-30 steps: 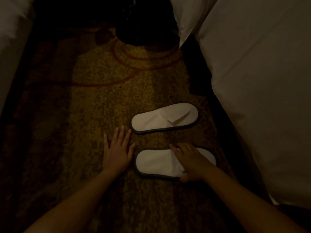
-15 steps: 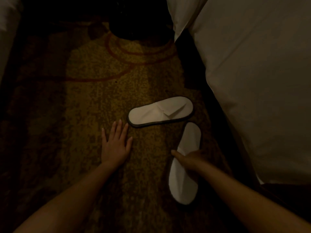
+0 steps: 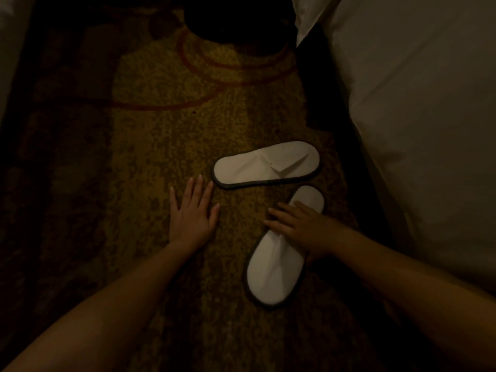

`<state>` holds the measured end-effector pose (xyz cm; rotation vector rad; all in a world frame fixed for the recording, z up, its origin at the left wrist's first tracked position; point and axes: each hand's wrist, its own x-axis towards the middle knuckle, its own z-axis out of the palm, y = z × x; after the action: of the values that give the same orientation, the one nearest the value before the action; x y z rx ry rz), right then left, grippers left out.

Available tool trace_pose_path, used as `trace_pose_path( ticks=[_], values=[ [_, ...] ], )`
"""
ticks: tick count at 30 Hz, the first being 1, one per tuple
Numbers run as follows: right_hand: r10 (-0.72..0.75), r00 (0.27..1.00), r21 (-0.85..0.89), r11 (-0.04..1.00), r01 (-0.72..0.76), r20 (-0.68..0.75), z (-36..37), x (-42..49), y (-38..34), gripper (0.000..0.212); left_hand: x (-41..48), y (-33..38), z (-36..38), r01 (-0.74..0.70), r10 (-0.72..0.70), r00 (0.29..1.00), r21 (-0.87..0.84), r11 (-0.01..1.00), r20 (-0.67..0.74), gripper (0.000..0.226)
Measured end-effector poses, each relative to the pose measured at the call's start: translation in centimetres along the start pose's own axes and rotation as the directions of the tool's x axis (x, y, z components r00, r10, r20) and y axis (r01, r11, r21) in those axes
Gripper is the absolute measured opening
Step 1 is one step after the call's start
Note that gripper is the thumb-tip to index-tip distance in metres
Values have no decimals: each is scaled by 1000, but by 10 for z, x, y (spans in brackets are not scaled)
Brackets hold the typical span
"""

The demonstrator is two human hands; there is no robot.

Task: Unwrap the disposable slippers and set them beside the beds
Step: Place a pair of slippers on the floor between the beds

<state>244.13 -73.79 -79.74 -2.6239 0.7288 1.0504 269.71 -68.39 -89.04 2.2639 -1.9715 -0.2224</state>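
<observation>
Two flat white disposable slippers with dark edging lie on the patterned carpet beside the bed. The far slipper (image 3: 265, 164) lies crosswise, its toe end toward the bed. The near slipper (image 3: 276, 269) lies almost lengthwise, one end close to the far slipper. My right hand (image 3: 300, 224) rests across the middle of the near slipper with fingers spread and straight. Flat on the carpet, fingers straight, my left hand (image 3: 192, 213) sits just left of the far slipper's heel without touching it.
A white-sheeted bed (image 3: 418, 116) fills the right side, its dark base running along the slippers. A second bed's edge (image 3: 8, 49) shows at far left. A dark object (image 3: 236, 20) stands on the brown carpet (image 3: 161, 130) at the top.
A second ago the near slipper lay crosswise, parallel to the far one; my right hand has turned it almost lengthwise. My left hand has stayed flat on the carpet.
</observation>
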Motion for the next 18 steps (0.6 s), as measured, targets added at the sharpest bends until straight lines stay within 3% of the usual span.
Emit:
trace_pose_path(
  ticks=[4,7,9,13,18],
  values=[
    [-91,992,-134,988,80,-83,14,7,9,89,1,0,1,-2,2,1000,7,1000,-4,63],
    [-110,991,-152,984,98,-78,14,10,16,101,2,1,1,3,-3,1000,19,1000,6,63],
    [-51,991,-71,997,42,-123,17,7,18,109,2,1,2,9,-9,1000,20,1000,11,62],
    [218,949,250,955,-159,-229,22,-4,24,117,1,1,1,10,-10,1000,10,1000,21,61],
    [298,941,258,933,-252,-159,34,-3,15,127,0,2,-1,13,-14,1000,9,1000,28,65]
  ],
)
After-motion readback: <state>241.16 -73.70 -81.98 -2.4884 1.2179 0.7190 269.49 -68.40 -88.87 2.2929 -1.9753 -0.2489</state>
